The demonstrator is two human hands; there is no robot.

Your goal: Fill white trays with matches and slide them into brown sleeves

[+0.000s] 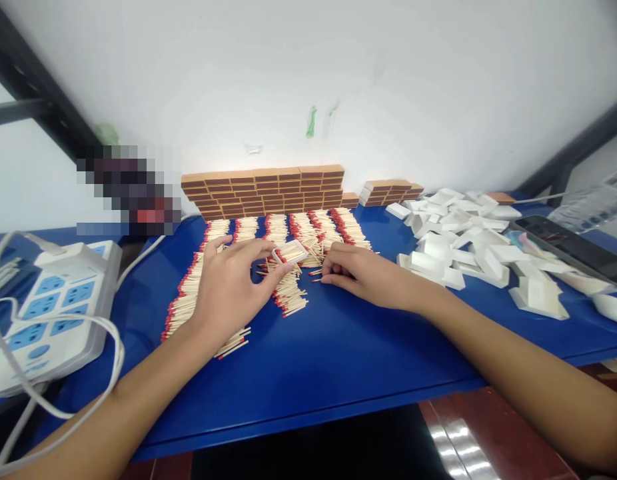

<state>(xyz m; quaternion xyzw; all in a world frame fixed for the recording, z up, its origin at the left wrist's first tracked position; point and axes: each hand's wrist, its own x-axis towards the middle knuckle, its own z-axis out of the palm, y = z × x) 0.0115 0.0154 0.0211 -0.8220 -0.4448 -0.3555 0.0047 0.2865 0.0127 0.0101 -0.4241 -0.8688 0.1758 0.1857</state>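
My left hand [231, 277] grips a small white matchbox tray [291, 252] between thumb and fingers. Several red-headed matches lie inside the tray. To its right, my right hand [356, 273] is closed in a pinch, low over the blue table. A couple of matches [315, 273] stick out from its fingertips, heads pointing left. Rows of loose matches [276, 230] spread behind and between the hands, and one long row [183, 300] runs partly hidden behind my left hand. A small heap of matches [291, 297] lies just in front of the tray.
Stacked matchboxes [268, 193] form a low wall at the back, with a shorter stack [391, 192] beside it. White empty trays [438, 247] are piled on the right by a phone [573, 247]. A power strip [53, 300] with looping cables [116, 333] is at left.
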